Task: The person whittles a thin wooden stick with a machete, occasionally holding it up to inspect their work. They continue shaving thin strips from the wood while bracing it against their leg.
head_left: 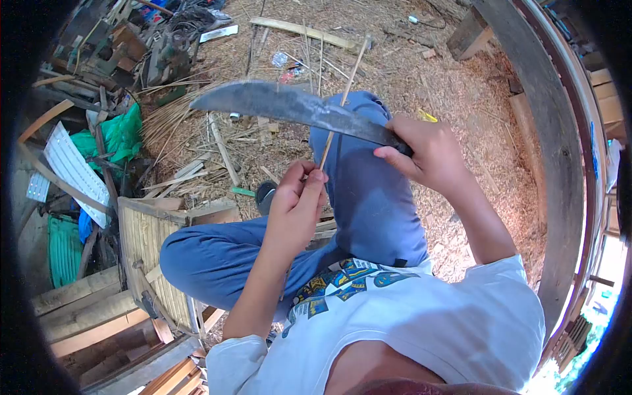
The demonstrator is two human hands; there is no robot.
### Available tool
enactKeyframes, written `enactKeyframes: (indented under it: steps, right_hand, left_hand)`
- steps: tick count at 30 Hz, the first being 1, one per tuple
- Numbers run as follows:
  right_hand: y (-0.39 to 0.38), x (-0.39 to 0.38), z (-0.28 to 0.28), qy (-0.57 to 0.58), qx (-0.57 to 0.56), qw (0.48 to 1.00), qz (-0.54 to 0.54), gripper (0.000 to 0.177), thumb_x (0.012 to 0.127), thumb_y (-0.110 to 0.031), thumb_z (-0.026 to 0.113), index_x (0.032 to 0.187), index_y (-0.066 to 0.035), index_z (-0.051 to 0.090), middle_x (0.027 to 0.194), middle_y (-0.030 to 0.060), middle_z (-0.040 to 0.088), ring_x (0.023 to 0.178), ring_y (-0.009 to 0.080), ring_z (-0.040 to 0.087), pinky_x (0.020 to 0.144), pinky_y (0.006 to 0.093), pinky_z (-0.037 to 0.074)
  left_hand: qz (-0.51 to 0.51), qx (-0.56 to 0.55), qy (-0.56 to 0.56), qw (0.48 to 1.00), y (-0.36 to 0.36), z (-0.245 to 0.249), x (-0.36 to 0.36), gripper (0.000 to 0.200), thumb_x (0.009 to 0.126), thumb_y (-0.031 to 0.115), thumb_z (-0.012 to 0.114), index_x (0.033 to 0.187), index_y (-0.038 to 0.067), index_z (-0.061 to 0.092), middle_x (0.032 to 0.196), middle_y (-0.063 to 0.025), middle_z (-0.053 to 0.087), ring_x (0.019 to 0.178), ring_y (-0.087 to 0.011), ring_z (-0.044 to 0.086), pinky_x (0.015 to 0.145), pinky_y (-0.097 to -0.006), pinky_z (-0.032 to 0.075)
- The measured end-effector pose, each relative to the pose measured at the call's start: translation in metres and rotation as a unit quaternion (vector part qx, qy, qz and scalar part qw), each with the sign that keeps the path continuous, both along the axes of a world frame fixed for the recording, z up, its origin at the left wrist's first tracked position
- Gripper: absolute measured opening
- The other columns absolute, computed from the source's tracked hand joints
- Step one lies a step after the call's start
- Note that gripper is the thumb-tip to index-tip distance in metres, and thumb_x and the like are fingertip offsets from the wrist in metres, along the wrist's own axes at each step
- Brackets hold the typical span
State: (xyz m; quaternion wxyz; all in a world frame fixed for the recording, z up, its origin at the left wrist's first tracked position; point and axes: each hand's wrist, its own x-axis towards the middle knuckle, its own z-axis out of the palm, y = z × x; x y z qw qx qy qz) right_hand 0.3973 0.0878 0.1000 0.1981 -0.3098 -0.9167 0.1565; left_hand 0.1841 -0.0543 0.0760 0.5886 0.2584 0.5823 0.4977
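My right hand is closed around the dark handle of a bolo knife. Its long, broad blade points left, with a curved tip and worn grey metal. Between the fingers and thumb of my left hand is a thin bamboo stick, slanting up and away from me. The blade lies across the stick in this view and hides a short length of it, a little beyond my left fingertips. Both hands are above my bent legs in blue trousers.
Wood shavings and loose sticks litter the ground. At left, a slatted wooden panel with a hammer on it stands near my knee. Green sheeting and scrap lie beyond. A heavy timber beam runs along the right.
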Motion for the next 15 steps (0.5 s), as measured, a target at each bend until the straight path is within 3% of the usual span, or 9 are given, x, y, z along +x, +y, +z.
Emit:
enactKeyframes:
  steps: [2, 6, 11, 15]
  right_hand:
    - [0.000, 0.004, -0.003, -0.037, 0.019, 0.999, 0.010, 0.044, 0.092, -0.049, 0.070, 0.086, -0.007, 0.058, 0.072, 0.0132, 0.062, 0.066, 0.0355, 0.066, 0.057, 0.0458, 0.049]
    - [0.003, 0.012, -0.008, -0.031, 0.008, 0.999, 0.011, 0.045, 0.093, -0.049, 0.068, 0.083, -0.007, 0.053, 0.070, 0.0128, 0.062, 0.065, 0.0357, 0.065, 0.057, 0.0463, 0.048]
    - [-0.001, 0.021, -0.004, -0.089, -0.025, 0.996, -0.018, 0.038, 0.091, -0.044, 0.070, 0.089, -0.008, 0.058, 0.071, 0.0131, 0.059, 0.069, 0.0378, 0.063, 0.058, 0.0471, 0.046]
    - [-0.005, 0.023, -0.002, -0.088, -0.027, 0.996, -0.011, 0.044, 0.091, -0.049, 0.070, 0.084, -0.008, 0.057, 0.066, 0.0129, 0.060, 0.063, 0.0367, 0.064, 0.056, 0.0465, 0.047]
  left_hand:
    - [-0.029, 0.005, 0.002, 1.000, 0.002, -0.002, 0.003, 0.020, 0.109, 0.021, 0.049, 0.106, 0.003, 0.057, 0.068, 0.0046, 0.046, 0.058, -0.0026, 0.038, 0.049, -0.0226, 0.029]
    - [-0.058, 0.031, 0.024, 0.998, 0.008, -0.001, 0.014, 0.024, 0.109, 0.023, 0.048, 0.100, 0.004, 0.058, 0.065, 0.0076, 0.041, 0.053, -0.0012, 0.032, 0.046, -0.0215, 0.024]
    - [-0.053, 0.034, 0.017, 0.998, 0.005, -0.010, 0.021, 0.025, 0.109, 0.021, 0.047, 0.098, 0.003, 0.060, 0.066, 0.0061, 0.042, 0.058, -0.0025, 0.035, 0.052, -0.0226, 0.028]
    - [-0.042, 0.015, 0.009, 0.999, 0.004, -0.006, 0.023, 0.027, 0.110, 0.021, 0.046, 0.095, 0.003, 0.060, 0.069, 0.0053, 0.044, 0.062, -0.0032, 0.038, 0.055, -0.0235, 0.030]
